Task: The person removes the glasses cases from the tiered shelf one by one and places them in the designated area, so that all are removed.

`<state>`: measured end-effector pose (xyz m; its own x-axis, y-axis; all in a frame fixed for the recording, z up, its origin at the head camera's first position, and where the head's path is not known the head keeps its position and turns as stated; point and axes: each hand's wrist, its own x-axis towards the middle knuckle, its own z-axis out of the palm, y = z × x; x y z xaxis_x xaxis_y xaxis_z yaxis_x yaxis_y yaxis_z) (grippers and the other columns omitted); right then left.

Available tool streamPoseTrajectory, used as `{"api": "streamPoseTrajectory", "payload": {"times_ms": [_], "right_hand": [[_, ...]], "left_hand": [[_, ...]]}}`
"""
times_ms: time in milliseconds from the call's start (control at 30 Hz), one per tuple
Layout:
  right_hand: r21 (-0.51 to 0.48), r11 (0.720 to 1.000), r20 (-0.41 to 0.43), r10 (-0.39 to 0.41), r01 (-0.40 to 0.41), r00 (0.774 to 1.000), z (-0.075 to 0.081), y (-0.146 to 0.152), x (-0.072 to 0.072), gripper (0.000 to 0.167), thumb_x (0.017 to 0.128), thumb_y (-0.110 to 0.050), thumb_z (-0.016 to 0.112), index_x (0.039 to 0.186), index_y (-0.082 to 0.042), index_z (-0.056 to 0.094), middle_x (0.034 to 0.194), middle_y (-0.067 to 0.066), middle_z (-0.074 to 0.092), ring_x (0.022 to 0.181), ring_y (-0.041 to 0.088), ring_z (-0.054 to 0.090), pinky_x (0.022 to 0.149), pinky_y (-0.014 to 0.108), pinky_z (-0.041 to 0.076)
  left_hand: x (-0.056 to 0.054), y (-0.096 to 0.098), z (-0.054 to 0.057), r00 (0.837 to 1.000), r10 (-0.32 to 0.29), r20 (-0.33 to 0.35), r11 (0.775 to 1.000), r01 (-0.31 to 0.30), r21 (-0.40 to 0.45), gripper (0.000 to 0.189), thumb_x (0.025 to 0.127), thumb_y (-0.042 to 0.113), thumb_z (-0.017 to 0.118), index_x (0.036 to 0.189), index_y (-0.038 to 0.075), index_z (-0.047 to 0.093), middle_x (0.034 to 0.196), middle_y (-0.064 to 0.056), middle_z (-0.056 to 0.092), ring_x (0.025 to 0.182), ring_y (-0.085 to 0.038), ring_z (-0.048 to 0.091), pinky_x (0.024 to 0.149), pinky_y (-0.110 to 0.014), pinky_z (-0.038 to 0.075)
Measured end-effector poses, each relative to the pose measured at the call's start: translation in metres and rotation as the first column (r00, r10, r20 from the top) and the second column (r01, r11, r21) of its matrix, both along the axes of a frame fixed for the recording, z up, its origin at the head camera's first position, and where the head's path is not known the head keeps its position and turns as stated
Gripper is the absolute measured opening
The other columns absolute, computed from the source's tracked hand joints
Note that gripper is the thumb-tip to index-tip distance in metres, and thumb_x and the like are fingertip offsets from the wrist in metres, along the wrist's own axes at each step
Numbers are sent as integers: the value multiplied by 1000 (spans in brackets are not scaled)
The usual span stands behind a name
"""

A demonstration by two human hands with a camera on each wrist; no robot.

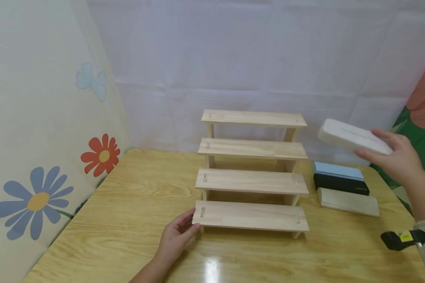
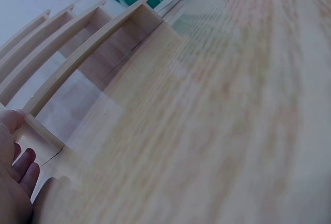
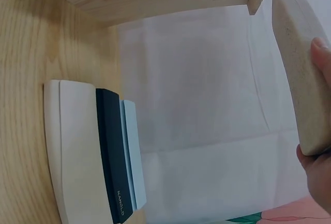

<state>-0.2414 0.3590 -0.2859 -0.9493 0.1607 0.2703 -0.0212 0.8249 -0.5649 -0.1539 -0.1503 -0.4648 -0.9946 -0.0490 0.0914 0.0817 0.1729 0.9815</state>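
Observation:
A white, rounded eyeglass case (image 1: 354, 135) is held up at the right by my right hand (image 1: 398, 159), thumb on one side and fingers on the other. In the right wrist view the eyeglass case (image 3: 300, 74) hangs above the table against the white cloth. At the lower left, my left hand (image 1: 177, 236) grips the end of the bottom step of a wooden stepped stand (image 1: 251, 216). From the left wrist, the thumb of the left hand (image 2: 15, 167) lies at the step's corner, other fingers bent below it.
Three eyeglass cases lie side by side right of the stand: light blue (image 1: 340, 171), black (image 1: 340, 184) and cream (image 1: 348, 202). A white cloth (image 1: 233, 59) hangs behind the wooden table (image 1: 134, 220). Flower-printed panels (image 1: 39, 118) flank it.

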Motion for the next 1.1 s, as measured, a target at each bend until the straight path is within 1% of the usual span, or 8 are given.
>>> {"api": "streamPoseTrajectory", "payload": {"times_ms": [167, 300, 433, 533, 733, 833, 967, 1100], "right_hand": [[-7, 1000, 7, -3, 3, 1000, -7, 4, 6, 85, 92, -43, 64, 154, -2, 22, 155, 38, 11, 129, 61, 22, 93, 73, 29], [10, 1000, 7, -9, 9, 1000, -14, 8, 11, 85, 93, -43, 64, 154, 0, 22, 154, 39, 12, 127, 61, 23, 90, 73, 29], [3, 1000, 2, -23, 23, 1000, -22, 11, 15, 85, 92, -42, 65, 153, 0, 23, 153, 39, 13, 125, 60, 24, 90, 73, 30], [4, 1000, -5, -25, 25, 1000, -27, 12, 19, 85, 92, -42, 65, 153, 1, 24, 153, 39, 14, 125, 60, 24, 90, 73, 29], [51, 998, -10, -29, 29, 1000, -38, 15, 28, 86, 92, -43, 65, 152, 3, 24, 152, 40, 15, 127, 62, 22, 90, 74, 27], [51, 998, -12, -31, 32, 999, -45, 17, 31, 85, 92, -42, 65, 152, 3, 25, 150, 42, 18, 124, 61, 24, 88, 72, 28], [38, 999, -11, -31, 31, 999, -52, 19, 36, 84, 92, -41, 66, 150, 5, 27, 148, 43, 21, 122, 60, 26, 86, 71, 30], [35, 999, -12, -33, 33, 999, -58, 20, 40, 84, 91, -40, 68, 150, 6, 28, 147, 42, 22, 123, 60, 26, 88, 71, 30]], "left_hand": [[0, -1, 0, 1000, -2, -10, 1000, 2, -3, 47, 87, 6, 72, 132, -2, 58, 132, -21, 61, 118, -33, 62, 94, -26, 56], [0, -1, -1, 1000, 2, -8, 1000, -2, -5, 47, 87, 6, 72, 131, -1, 58, 132, -20, 62, 117, -32, 63, 92, -22, 55], [0, -1, -1, 1000, 3, 1, 1000, -3, -1, 47, 86, 5, 72, 131, 0, 59, 131, -19, 63, 116, -30, 64, 90, -18, 55], [0, -1, 0, 1000, 2, -5, 1000, -2, -2, 47, 87, 5, 72, 131, -1, 59, 130, -20, 63, 115, -30, 64, 90, -19, 55], [0, 0, 0, 1000, -1, -10, 1000, 1, 4, 47, 87, 5, 72, 131, -1, 58, 131, -21, 62, 117, -31, 63, 91, -19, 54], [0, 0, 0, 1000, -1, -13, 1000, 1, -1, 47, 87, 5, 72, 131, -2, 57, 132, -21, 61, 117, -32, 63, 91, -19, 54], [0, 0, -1, 1000, 8, 3, 1000, -8, 0, 47, 86, 4, 72, 131, -1, 59, 131, -19, 62, 116, -29, 64, 90, -17, 54], [0, 0, 0, 1000, 8, 0, 1000, -8, -8, 47, 86, 5, 72, 131, 0, 59, 131, -19, 62, 116, -28, 64, 90, -18, 54]]}}
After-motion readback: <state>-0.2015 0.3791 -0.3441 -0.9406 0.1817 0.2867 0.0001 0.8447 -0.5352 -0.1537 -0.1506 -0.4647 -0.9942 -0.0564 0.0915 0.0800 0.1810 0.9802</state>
